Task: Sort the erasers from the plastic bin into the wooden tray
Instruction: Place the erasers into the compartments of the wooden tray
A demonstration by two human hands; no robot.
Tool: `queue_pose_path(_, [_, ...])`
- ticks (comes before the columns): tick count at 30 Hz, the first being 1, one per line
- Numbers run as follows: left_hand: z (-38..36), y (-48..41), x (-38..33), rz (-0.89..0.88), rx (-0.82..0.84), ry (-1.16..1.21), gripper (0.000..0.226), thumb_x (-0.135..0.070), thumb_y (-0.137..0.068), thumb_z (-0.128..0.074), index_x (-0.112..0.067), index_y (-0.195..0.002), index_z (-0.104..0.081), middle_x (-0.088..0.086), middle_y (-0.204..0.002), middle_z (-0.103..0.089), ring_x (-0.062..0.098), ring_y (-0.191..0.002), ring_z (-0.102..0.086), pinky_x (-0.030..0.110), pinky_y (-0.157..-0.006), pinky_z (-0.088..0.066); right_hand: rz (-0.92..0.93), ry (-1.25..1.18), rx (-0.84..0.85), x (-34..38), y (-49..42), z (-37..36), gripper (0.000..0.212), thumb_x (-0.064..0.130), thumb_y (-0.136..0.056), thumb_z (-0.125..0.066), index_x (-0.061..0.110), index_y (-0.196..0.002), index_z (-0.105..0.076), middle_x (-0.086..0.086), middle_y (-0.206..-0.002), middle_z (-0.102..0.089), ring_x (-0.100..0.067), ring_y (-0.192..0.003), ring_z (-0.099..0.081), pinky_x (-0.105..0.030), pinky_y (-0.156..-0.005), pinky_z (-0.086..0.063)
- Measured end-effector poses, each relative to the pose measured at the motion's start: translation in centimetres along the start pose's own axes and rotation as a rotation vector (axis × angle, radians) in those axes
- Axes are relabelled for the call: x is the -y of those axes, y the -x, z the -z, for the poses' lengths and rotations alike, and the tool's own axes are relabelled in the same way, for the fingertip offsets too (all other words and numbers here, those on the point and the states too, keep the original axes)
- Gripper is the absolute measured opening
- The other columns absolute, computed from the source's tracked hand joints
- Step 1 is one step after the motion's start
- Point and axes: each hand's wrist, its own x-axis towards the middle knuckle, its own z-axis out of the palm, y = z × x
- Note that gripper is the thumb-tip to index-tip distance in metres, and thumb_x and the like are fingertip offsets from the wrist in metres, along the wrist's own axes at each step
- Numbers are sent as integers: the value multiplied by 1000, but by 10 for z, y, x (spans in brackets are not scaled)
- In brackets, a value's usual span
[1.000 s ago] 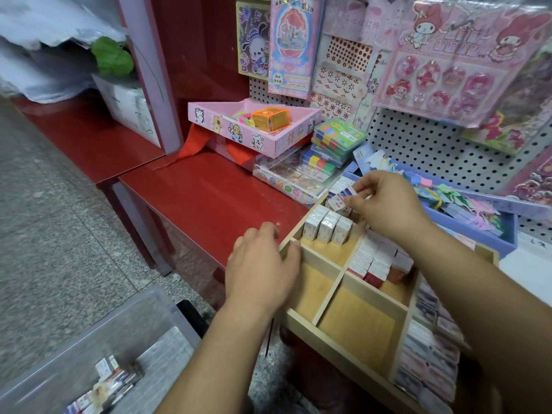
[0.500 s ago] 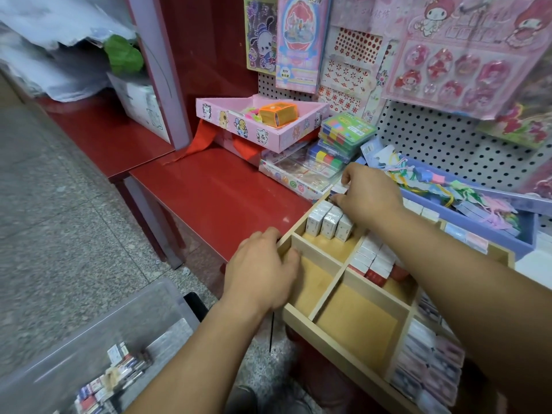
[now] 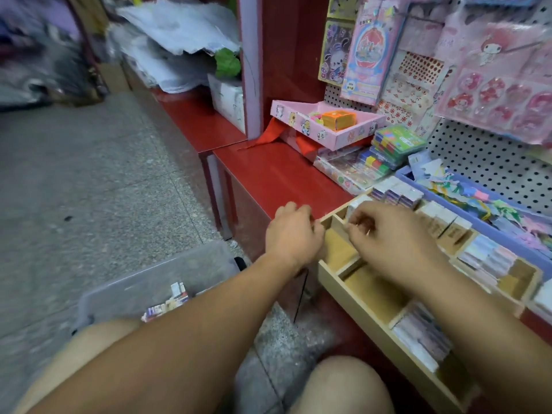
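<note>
Left hand [image 3: 294, 234] grips the wooden tray [image 3: 358, 312] by its corner, at 4 o'clock. Right hand [image 3: 388, 237] curls over its erasers [image 3: 397, 194]; blur hides any hold. More lie in the plastic bin [image 3: 143, 282] at 7 o'clock.

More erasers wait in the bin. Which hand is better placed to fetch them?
Probably left. The left hand is at the tray, on the side toward the bin; the right hand is over the tray, farther off.

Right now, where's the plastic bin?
Head view, lower left: the plastic bin sits on the floor, just left of the left arm, below and left of the wooden tray. A few erasers lie in it.
</note>
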Motion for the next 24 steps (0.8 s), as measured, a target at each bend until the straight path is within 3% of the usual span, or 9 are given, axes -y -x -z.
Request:
queue_pose_path(5, [24, 40, 74, 148, -153, 183, 23, -37, -94, -51, -18, -96, -64, 3, -96, -59, 26, -95, -58, 41, -82, -52, 99, -163, 78, 52, 14, -29, 10, 36, -86, -67, 28, -80, -67, 13, -69, -65, -3, -70, -60, -34, -68, -50])
queue_pose_path(9, [33, 97, 186, 533, -170, 303, 11, -29, -93, -56, -20, -89, -60, -1, -81, -66, 24, -81, -64, 36, -72, -50, 207, -153, 294, 103, -8, -104, 14, 35, -87, -72, 27, -77, -66, 11, -64, -63, -5, -64, -60, -34, -64, -50])
queue_pose_path(11, [28, 128, 245, 721, -209, 341, 11, -29, -94, -58, -18, -90, -60, 1, -82, -69, 26, -84, -66, 36, -74, -50, 229, -84, 437, 127, -25, -149, 16, 35, -87, -71, 25, -78, -65, 9, -66, -64, -9, -66, -60, -32, -64, -45])
queue_pose_path(14, [11, 163, 323, 984, -266, 429, 16, -28, -96, -60, -13, -102, -61, 10, -98, -72, 32, -99, -66, 32, -76, -44, 262, 30, 604, 149, -60, -228, 17, 34, -90, -69, 24, -77, -61, 6, -76, -66, -20, -78, -63, -31, -69, -43])
queue_pose_path(16, [-11, 182, 364, 1162, -286, 492, 27, -27, -96, -60, -6, -114, -59, 12, -106, -69, 35, -106, -64, 32, -79, -43, 255, 138, 676, 155, -80, -281, 16, 39, -91, -64, 24, -96, -65, -3, -96, -71, -28, -94, -66, -35, -77, -49])
queue_pose_path(19, [-52, 191, 412, 1363, -277, 607, 49, -25, -93, -64, -4, -135, -49, 17, -125, -65, 37, -115, -61, 37, -96, -49, 221, 294, 678, 150, -104, -347, 53, 44, -94, -59, 14, -137, -51, -18, -127, -58, -38, -117, -55, -42, -91, -48])
queue_pose_path(21, [-76, 180, 436, 1446, -286, 673, 59, -24, -90, -67, -3, -140, -45, 19, -131, -62, 38, -118, -60, 40, -101, -48, 219, 376, 593, 143, -116, -377, 64, 45, -92, -57, 12, -144, -42, -22, -124, -49, -43, -116, -47, -48, -91, -47])
queue_pose_path(24, [-103, 156, 465, 1489, -309, 679, 69, -27, -83, -75, -3, -139, -44, 20, -133, -60, 39, -120, -59, 44, -103, -48, 256, 395, 396, 130, -129, -410, 71, 42, -85, -67, 4, -141, -46, -30, -113, -49, -49, -102, -49, -56, -82, -48])
